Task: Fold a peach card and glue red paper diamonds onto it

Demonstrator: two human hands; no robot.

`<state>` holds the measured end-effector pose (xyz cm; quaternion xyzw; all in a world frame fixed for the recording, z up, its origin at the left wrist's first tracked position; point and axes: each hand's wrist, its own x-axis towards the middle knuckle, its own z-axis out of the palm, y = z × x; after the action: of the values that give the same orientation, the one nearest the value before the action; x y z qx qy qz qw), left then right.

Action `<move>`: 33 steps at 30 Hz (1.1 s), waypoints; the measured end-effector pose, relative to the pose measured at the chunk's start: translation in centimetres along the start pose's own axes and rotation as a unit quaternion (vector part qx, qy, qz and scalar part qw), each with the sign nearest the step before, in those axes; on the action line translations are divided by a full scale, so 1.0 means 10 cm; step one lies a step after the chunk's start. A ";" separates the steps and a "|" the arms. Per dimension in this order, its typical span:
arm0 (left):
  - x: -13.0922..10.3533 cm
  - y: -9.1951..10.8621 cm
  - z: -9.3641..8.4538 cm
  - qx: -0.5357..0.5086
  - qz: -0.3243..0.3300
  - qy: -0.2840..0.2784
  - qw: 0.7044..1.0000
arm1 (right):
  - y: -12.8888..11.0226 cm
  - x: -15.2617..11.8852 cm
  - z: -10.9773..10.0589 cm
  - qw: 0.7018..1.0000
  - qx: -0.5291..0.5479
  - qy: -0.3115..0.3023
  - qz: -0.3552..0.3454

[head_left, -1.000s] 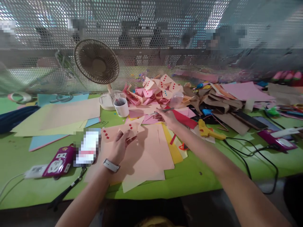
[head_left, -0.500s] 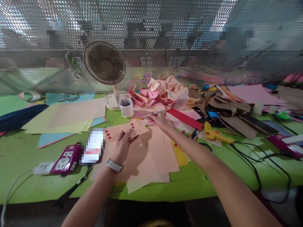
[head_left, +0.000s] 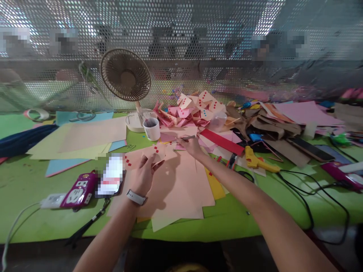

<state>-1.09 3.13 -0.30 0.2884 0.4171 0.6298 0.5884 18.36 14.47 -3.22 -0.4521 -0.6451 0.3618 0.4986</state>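
My left hand (head_left: 146,173), with a pale watch band on its wrist, is closed on a peach paper piece (head_left: 159,153) that bears small red diamonds. Pinched in my right hand (head_left: 190,146) is a slim metallic tool (head_left: 185,138), its tip pointing left over small bits near the white cup. Beneath both hands lie large peach sheets (head_left: 181,189). Beyond them rises a heap of folded pink and peach paper pieces (head_left: 195,107), some with red or blue marks.
A fan (head_left: 126,75) and a white cup (head_left: 151,129) stand behind my left hand. At left lie a phone (head_left: 111,175) and purple power strip (head_left: 79,190). A red strip (head_left: 221,141), yellow glue gun (head_left: 258,161), scissors and cords lie right.
My left hand and the marked paper have shifted slightly left. My right hand's fingers have moved slightly, and the tool lies at a changed angle.
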 end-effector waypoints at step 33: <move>-0.02 0.00 0.00 0.017 0.011 -0.008 1.000 | 0.03 0.00 0.04 0.998 -0.040 0.038 -0.020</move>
<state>-1.05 2.95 -0.25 0.3082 0.4199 0.6268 0.5795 18.00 14.54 -3.58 -0.4720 -0.6490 0.3079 0.5110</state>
